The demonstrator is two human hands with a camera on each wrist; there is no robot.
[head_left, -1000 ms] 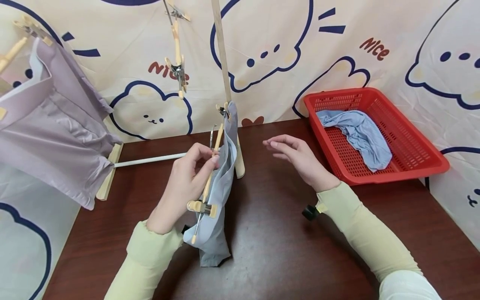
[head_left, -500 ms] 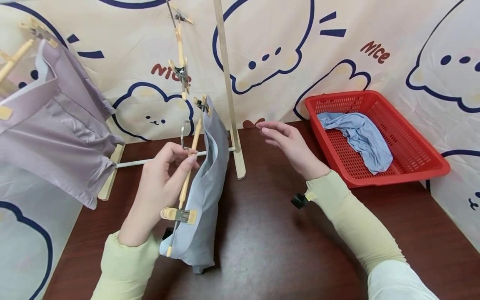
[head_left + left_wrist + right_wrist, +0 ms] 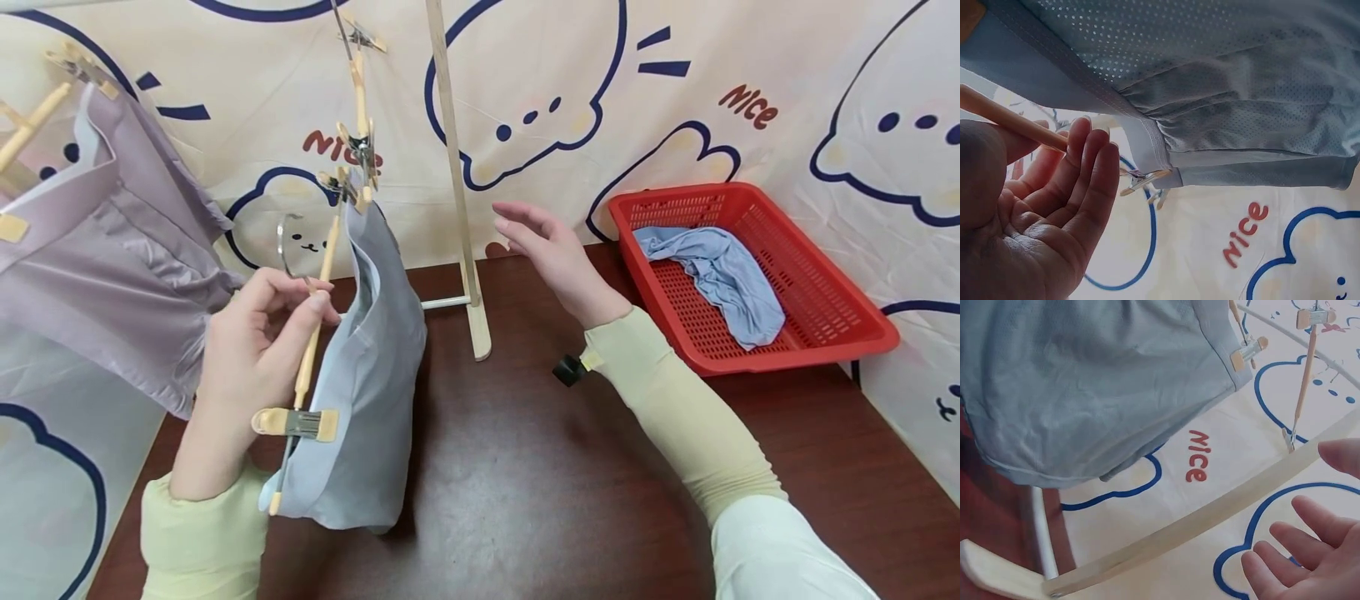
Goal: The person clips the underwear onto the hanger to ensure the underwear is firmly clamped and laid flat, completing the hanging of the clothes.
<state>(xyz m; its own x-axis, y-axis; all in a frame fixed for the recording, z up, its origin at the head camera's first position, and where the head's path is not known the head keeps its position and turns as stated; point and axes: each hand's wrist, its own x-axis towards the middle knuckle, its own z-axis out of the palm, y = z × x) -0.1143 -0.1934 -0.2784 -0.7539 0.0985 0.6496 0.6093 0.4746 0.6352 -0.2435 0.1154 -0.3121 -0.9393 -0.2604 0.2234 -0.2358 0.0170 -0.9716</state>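
Note:
My left hand (image 3: 251, 358) pinches the middle of a wooden clip hanger (image 3: 306, 377), just below its metal hook (image 3: 282, 242). Grey-blue shorts (image 3: 378, 358) hang from the hanger by their waistband, above the table. One clip (image 3: 296, 423) grips the near end of the waistband, another (image 3: 343, 183) the far end. The left wrist view shows the shorts' mesh lining (image 3: 1147, 50) and curled fingers (image 3: 1091, 169) at the wooden bar. My right hand (image 3: 555, 254) is raised to the right of the shorts, apart from them, holding nothing, with its fingers spread in the right wrist view.
Light purple shorts (image 3: 127, 225) hang on another hanger at the left. A bare clip hanger (image 3: 362, 104) hangs at the back beside a wooden rack post (image 3: 453, 158). A red basket (image 3: 817, 354) with a crumpled light blue garment (image 3: 731, 275) stands at the right on the dark table (image 3: 517, 500).
My left hand has carried the hanger with the grey-blue shorts leftward, and the shorts have turned to show more of their side. My right hand has moved left and slightly up.

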